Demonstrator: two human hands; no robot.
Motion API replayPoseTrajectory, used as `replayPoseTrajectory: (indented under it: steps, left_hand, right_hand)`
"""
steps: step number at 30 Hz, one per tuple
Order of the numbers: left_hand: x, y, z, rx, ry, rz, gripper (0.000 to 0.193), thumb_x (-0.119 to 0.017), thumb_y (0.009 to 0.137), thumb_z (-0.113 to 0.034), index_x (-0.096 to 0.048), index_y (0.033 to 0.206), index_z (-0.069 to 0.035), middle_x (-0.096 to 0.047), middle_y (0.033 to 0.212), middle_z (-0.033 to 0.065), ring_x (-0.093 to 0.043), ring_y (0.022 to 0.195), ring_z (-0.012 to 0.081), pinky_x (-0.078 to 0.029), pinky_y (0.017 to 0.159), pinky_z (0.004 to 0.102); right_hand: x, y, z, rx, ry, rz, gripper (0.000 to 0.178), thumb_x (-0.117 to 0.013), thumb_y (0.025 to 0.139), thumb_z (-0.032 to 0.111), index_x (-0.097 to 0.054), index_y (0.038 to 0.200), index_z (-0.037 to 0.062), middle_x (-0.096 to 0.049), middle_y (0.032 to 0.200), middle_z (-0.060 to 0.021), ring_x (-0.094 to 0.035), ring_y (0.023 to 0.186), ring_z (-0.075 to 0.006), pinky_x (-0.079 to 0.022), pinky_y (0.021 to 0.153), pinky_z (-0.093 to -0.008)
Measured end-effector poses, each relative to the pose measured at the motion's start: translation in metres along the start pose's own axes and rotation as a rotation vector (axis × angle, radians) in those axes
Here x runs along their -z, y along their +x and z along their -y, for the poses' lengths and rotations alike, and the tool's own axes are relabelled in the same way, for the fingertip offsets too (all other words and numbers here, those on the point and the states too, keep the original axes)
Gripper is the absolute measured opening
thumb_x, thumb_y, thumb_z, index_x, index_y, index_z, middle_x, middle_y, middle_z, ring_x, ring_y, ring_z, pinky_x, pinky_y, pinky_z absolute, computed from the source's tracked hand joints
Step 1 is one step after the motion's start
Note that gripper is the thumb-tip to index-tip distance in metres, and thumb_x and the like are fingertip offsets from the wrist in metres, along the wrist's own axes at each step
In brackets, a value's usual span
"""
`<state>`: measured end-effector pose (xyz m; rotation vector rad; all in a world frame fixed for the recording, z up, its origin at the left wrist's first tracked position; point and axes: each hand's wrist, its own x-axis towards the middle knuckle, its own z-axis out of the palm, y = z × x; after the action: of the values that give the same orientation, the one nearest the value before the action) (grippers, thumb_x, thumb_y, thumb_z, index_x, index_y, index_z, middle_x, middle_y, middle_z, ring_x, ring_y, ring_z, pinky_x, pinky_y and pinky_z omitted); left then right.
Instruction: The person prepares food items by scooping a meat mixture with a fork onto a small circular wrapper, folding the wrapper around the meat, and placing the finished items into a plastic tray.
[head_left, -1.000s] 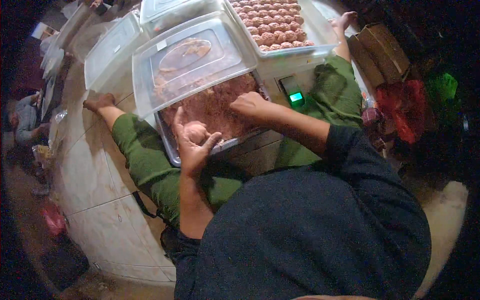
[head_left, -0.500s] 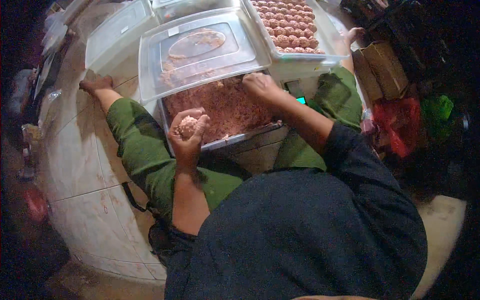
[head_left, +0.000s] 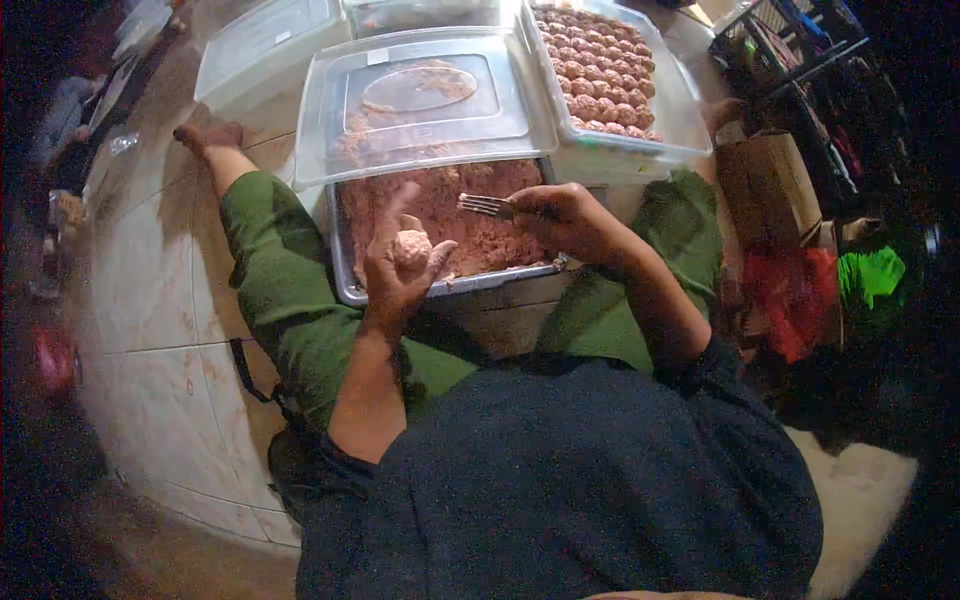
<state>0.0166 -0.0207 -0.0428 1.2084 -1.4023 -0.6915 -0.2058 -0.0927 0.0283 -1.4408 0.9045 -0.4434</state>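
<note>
Pinkish, rough-textured ball, left of centre, rests in the left hand, grip loosely curled, thumb spread; the right hand has its grip closed on a metal fork. Light, even tine pressure should suit it.

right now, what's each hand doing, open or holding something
Left hand: holding a pinkish ball, thumb spread.
Right hand: closed on a fork.

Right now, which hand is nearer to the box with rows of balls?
Right. The right hand, holding a fork, is on the near side of the box; the left hand, with a ball, is farther toward the body and left.
</note>
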Motion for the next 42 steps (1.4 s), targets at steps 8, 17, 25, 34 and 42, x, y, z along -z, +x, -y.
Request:
replayPoseTrajectory:
  steps: [8,17,25,34,42]
  left_hand:
    - [0.003,0.0,-0.002,0.298,-0.285,-0.122,0.016,-0.069,0.072,0.0,-0.057,0.082,-0.006,-0.058,0.08,0.0017,-0.057,0.068,0.0078,-0.049,0.056,0.0204]
    - [0.009,0.0,0.011,0.152,-0.277,-0.2,0.086,-0.075,0.065,-0.001,-0.023,0.133,-0.006,-0.057,0.08,0.0037,-0.054,0.074,0.0088,-0.047,0.066,0.0217]
    - [0.004,-0.002,-0.016,-0.151,0.07,-0.053,0.037,-0.073,0.069,-0.011,-0.056,0.1,-0.002,-0.058,0.084,0.007,-0.055,0.074,0.0137,-0.045,0.065,0.026]
    - [0.006,-0.014,-0.054,0.12,-0.271,0.012,0.02,-0.068,0.075,-0.021,-0.058,0.08,-0.004,-0.059,0.071,0.0029,-0.054,0.061,0.0092,-0.044,0.055,0.0236]
    - [-0.006,-0.015,-0.059,0.084,-0.356,0.059,0.033,-0.067,0.077,-0.033,-0.059,0.081,-0.002,-0.059,0.072,0.0025,-0.055,0.064,0.0092,-0.046,0.057,0.0219]
  right_hand:
    - [0.002,0.082,-0.104,0.214,-0.977,-0.169,0.027,-0.047,0.078,0.007,-0.057,0.103,0.0059,-0.055,0.096,-0.0203,-0.054,0.093,-0.0336,-0.045,0.079,-0.042]
    - [0.008,0.053,-0.03,-0.027,-0.716,0.177,0.016,-0.054,0.084,0.011,-0.06,0.093,-0.0002,-0.059,0.071,-0.0071,-0.052,0.06,-0.0174,-0.044,0.058,-0.0307]
    - [-0.014,-0.008,0.012,0.443,-0.285,0.058,0.022,-0.059,0.081,0.004,-0.062,0.102,0.0,-0.063,0.086,-0.0037,-0.057,0.077,-0.0097,-0.048,0.066,-0.0252]
    - [-0.032,-0.036,0.033,0.692,-0.807,-0.077,0.024,-0.064,0.073,0.003,-0.066,0.096,0.0128,-0.061,0.093,-0.0094,-0.062,0.08,-0.0198,-0.052,0.067,-0.0288]
    - [-0.036,-0.047,0.031,0.785,-0.688,-0.091,0.021,-0.06,0.074,-0.002,-0.064,0.094,0.0066,-0.061,0.093,-0.0104,-0.061,0.083,-0.0218,-0.051,0.071,-0.0297]
